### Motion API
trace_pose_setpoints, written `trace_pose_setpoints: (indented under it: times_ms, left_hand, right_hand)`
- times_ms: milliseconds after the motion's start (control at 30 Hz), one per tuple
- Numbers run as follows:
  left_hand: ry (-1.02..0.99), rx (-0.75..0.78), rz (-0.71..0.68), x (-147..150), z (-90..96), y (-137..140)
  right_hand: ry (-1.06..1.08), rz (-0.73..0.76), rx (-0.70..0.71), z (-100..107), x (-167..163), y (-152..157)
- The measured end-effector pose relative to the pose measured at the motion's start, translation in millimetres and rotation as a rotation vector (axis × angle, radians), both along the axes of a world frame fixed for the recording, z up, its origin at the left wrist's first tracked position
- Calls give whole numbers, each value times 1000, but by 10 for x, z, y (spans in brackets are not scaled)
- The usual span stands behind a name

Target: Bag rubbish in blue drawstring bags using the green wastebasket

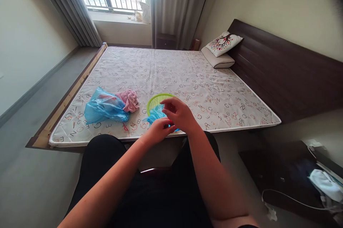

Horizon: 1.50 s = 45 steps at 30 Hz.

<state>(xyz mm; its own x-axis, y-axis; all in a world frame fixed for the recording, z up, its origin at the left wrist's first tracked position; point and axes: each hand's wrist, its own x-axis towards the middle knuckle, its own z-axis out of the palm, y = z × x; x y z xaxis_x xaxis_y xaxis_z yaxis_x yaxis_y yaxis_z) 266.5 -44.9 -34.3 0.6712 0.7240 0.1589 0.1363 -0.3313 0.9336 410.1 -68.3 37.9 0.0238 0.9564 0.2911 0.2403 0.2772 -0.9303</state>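
Observation:
My left hand is closed on a crumpled blue plastic bag, parts of which show on both sides of the fingers. Just above it, my right hand curves with thumb and forefinger apart and nothing visible between them. A small red bit shows between the two hands; its kind is unclear. Behind the bag stands a green mesh basket, partly hidden by the bag and my right hand. To the left lie a larger blue plastic bag and a pink cloth touching it.
All this is on a letter-patterned mattress in a wooden bed frame. Two pillows lie by the dark headboard. A dark nightstand with a white cable stands at the lower right. Curtains flank the window.

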Motion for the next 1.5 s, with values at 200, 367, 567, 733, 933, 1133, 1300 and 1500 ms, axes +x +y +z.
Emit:
trace_pose_setpoints:
  times_ms: [200, 367, 567, 733, 933, 1133, 1300, 1500]
  left_hand:
    - [-129, -390, -110, -71, -48, -7]
    - [-79, -314, -175, -81, -9, -32]
    - [-73, -136, -77, -79, 21, -25]
    - [-104, -279, -2, -203, 2, 9]
    - [-268, -495, 193, -208, -91, 64]
    - [-337, -477, 439, -193, -109, 62]
    - [-338, -548, 566, -200, -89, 37]
    - [-393, -688, 527, -212, -62, 19]
  right_hand:
    - [60, -51, -50, -166, -15, 34]
    - [-2, -61, -47, -175, -1, 41]
    - [182, 10, -27, -326, 101, 71]
    - [202, 295, -285, -465, 420, 22]
    - [-171, 85, -241, -377, 550, -125]
    - [202, -23, -344, -334, 316, -214]
    - [415, 61, -410, -594, -36, -245]
    - [-8, -50, -230, -821, -293, -238]
